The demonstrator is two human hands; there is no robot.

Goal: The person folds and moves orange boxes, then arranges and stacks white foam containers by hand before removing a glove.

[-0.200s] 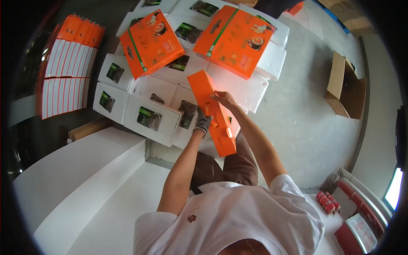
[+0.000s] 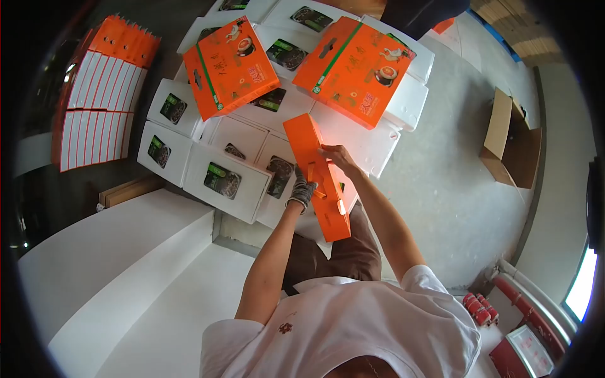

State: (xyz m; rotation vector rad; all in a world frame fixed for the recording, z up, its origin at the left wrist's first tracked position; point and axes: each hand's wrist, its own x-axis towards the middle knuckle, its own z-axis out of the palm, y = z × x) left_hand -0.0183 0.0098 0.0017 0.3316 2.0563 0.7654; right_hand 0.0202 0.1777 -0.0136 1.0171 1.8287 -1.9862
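Note:
An orange gift box (image 2: 318, 179) is held in front of me with its narrow side turned up. An orange strap handle and a small white tab show on that side. My left hand (image 2: 302, 191), in a grey glove, grips the box's left side near the handle. Bare fingers of my right hand (image 2: 339, 157) press on the right upper edge, with the fingertips partly hidden. Two more orange boxes, one at left (image 2: 231, 68) and one at right (image 2: 356, 70), lie flat on stacked white boxes (image 2: 242, 205) with dark labels.
Rows of orange-and-white boxes (image 2: 104, 94) stand at far left. An open cardboard carton (image 2: 501, 135) sits on the grey floor to the right. Near me are a white ledge (image 2: 126, 233) and red cylinders (image 2: 480, 309). A person in dark clothing (image 2: 419, 16) is at the top.
The view has shifted slightly. The held box and my right hand appear a little lower in the picture; both hands keep their hold. More of the person at the top shows.

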